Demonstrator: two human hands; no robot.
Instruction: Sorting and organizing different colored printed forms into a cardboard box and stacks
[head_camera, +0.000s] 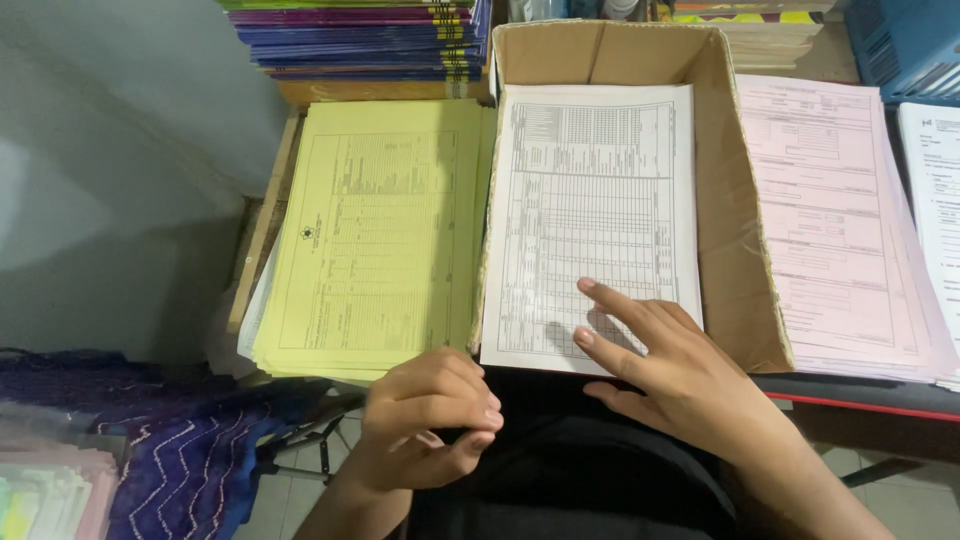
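Note:
My right hand (672, 365) rests with spread fingers on the near end of a stack of white printed forms (590, 200) that lies inside an open cardboard box (730, 230). My left hand (425, 420) hovers below the table edge with its fingers curled in; nothing shows in it. It is nearest to the near edge of a stack of yellow printed forms (375, 235) left of the box.
A stack of pink forms (835, 220) lies right of the box, with white sheets (935, 190) beyond it. Coloured booklets (365, 38) are piled at the back left. A blue crate (905, 45) stands at the back right. Blue patterned cloth (180, 450) lies at lower left.

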